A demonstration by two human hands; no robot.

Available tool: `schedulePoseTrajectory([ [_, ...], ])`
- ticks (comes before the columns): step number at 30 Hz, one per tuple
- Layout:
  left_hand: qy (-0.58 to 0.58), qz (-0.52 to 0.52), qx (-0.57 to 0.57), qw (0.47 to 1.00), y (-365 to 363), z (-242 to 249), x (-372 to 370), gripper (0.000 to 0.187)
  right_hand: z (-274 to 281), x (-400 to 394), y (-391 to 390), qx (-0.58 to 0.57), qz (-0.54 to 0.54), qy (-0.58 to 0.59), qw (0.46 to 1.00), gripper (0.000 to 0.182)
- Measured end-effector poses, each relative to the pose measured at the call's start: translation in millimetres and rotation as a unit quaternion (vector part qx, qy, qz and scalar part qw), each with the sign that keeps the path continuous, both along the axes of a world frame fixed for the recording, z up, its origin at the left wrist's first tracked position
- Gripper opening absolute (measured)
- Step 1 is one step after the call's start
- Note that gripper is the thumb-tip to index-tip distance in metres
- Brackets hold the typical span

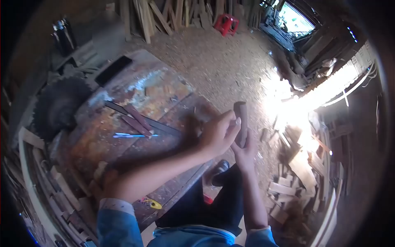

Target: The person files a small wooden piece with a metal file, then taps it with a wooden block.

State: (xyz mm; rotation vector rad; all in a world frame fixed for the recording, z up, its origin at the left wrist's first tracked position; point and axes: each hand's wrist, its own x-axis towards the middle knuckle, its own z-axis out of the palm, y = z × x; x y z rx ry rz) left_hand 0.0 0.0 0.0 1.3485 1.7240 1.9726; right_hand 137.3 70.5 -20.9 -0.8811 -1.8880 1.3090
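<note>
My right hand [245,155] is wrapped round the lower end of a short brown wooden piece [241,117], held upright past the table's right edge. Close against its left side is my left hand [220,133], fingers curled into a pinch. Whatever those fingers hold, if anything, is hidden. To the left on the worn wooden table [164,152] lie two reddish-brown wooden pieces [138,120] across a long dark flat strip [164,128]. A blue pen [129,135] rests just below them.
A large toothed circular saw blade [61,103] stands at the left, near a black rectangular block [114,70]. A yellow object [154,203] lies at the table's near edge. Wood offcuts [302,168] are heaped at right. A red stool [226,24] stands behind by leaning boards.
</note>
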Motion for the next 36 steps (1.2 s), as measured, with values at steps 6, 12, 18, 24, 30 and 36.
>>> schedulePoseTrajectory([
  [6, 0.005, 0.018, 0.027, 0.999, 2.3, 11.8, 4.5, 0.022, -8.4, 15.2, -1.3, 0.026, -0.032, 0.048, 0.998, 0.057],
  [12, 0.022, 0.033, 0.039, 0.998, -24.4, 34.3, 13.7, 0.017, -5.4, 19.4, -36.9, -0.039, -0.016, 0.105, 0.994, 0.070],
  [18, 0.051, 0.086, 0.010, 0.995, -49.4, 55.6, 50.8, 0.023, -19.1, 28.0, -69.6, -0.039, -0.036, 0.110, 0.992, 0.077],
  [24, 0.109, 0.139, 0.025, 0.984, -88.7, 70.5, 87.4, 0.016, 5.0, 26.7, -102.0, -0.093, 0.061, 0.190, 0.975, 0.064],
  [30, -0.148, 0.232, 0.147, 0.950, -150.2, 69.8, 53.4, 0.013, -17.6, 49.7, -94.2, -0.147, 0.124, 0.119, 0.974, 0.047],
  [36, 0.138, 0.359, -0.316, 0.868, -143.1, 75.8, 58.2, 0.032, -22.2, 46.0, -56.8, -0.160, 0.064, 0.184, 0.968, 0.036],
])
